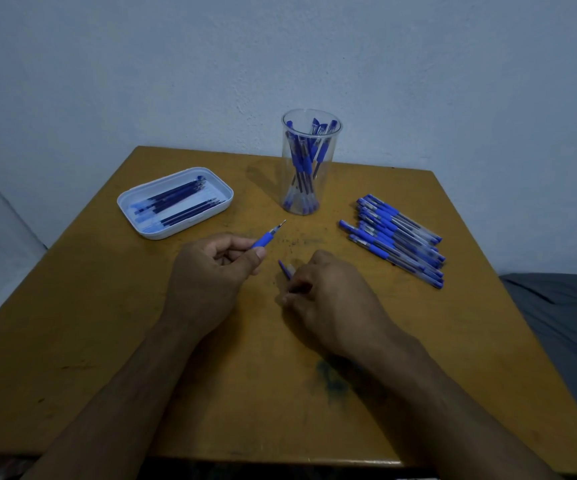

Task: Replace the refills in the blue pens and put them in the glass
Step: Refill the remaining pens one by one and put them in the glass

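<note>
Our hands over the table (107,341), pen parts in both.
The glass (309,161) stands at twelve, loose pens (394,237) at two, refill tray (176,202) at ten; our left hand (207,271) pinches the grip section (267,239), our right hand (328,299) curls round the barrel (285,269).

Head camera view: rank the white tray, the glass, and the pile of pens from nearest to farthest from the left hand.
From the left hand:
1. White tray, just beyond it, to its left.
2. Glass, farther back, right of the tray.
3. Pile of pens, across the table on the right.
</note>
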